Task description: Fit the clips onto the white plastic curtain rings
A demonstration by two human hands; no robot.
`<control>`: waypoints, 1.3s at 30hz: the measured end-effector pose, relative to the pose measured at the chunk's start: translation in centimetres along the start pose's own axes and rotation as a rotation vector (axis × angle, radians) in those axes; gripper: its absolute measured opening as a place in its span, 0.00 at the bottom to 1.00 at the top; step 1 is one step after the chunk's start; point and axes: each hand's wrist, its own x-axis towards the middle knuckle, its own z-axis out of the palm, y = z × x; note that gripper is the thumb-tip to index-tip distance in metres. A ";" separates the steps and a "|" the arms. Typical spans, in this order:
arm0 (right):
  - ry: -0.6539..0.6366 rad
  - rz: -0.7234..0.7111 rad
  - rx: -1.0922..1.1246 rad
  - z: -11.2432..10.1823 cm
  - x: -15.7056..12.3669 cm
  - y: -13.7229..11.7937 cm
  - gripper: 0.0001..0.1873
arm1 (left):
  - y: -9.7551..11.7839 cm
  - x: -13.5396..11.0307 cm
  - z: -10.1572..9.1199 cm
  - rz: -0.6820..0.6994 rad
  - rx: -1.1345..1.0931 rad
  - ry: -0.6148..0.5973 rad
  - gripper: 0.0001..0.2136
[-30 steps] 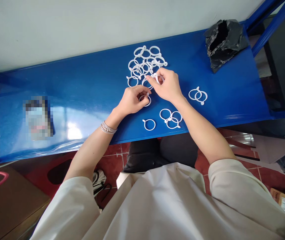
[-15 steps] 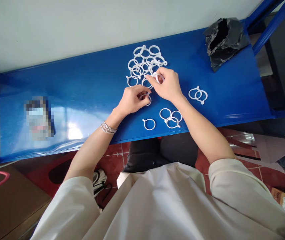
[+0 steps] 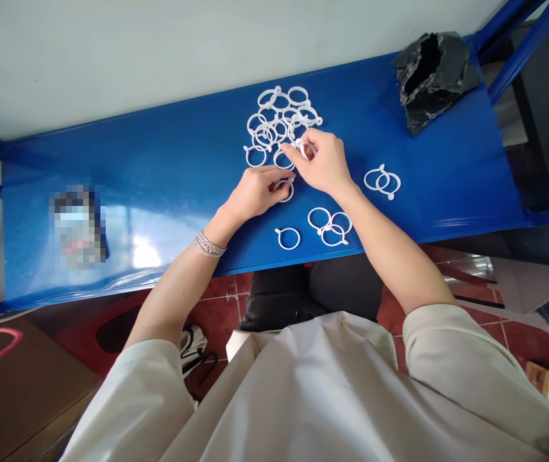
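White curtain rings, each with a small eyelet, lie in a loose pile (image 3: 274, 131) at the back middle of the blue table (image 3: 168, 154). My right hand (image 3: 325, 160) pinches one white curtain ring (image 3: 309, 149) at the pile's front edge. Just in front and to the left, my left hand (image 3: 260, 192) has its thumb and fingers closed on another white curtain ring (image 3: 290, 192), partly hidden by the fingers. Between my hands and the pile lies a further ring (image 3: 283, 159). Closer to the front edge is a single ring (image 3: 288, 239).
Three overlapping rings (image 3: 333, 236) lie near the front edge, and two more (image 3: 390, 184) lie to the right. A crumpled black plastic bag (image 3: 435, 80) stands at the back right. At the left is a blurred-out object (image 3: 77, 228). A wall (image 3: 159, 51) runs behind the table.
My left hand has shifted slightly right with the ring in its fingers. My right hand keeps its pinch in nearly the same place. The view has moved very slightly.
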 end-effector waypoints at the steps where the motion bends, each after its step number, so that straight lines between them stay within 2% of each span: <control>1: -0.002 0.003 -0.003 0.0 0.0 0.0 0.31 | 0.0 0.0 0.0 0.006 0.005 -0.004 0.12; 12: -0.002 -0.015 0.024 0.2 0.0 0.4 0.30 | 0.3 0.2 -0.4 0.034 0.065 -0.056 0.13; 18: -0.056 -0.024 -0.034 0.5 -0.3 0.4 0.29 | 0.3 0.2 -0.2 0.040 0.113 -0.043 0.11; 25: -0.012 -0.067 -0.047 -0.1 -0.2 -0.3 0.35 | 0.4 0.2 0.0 0.040 0.117 -0.019 0.11; 29: 0.025 -0.067 -0.046 -0.8 0.0 -0.8 0.28 | 0.3 0.0 0.2 0.033 0.118 -0.018 0.12; 35: -0.088 -0.022 0.025 -1.2 0.0 -1.4 0.23 | -0.4 -0.3 0.7 -0.003 0.108 0.015 0.16; 39: -0.145 -0.012 0.111 -1.0 -0.3 -1.6 0.19 | -0.8 -0.3 0.6 -0.047 0.086 0.085 0.17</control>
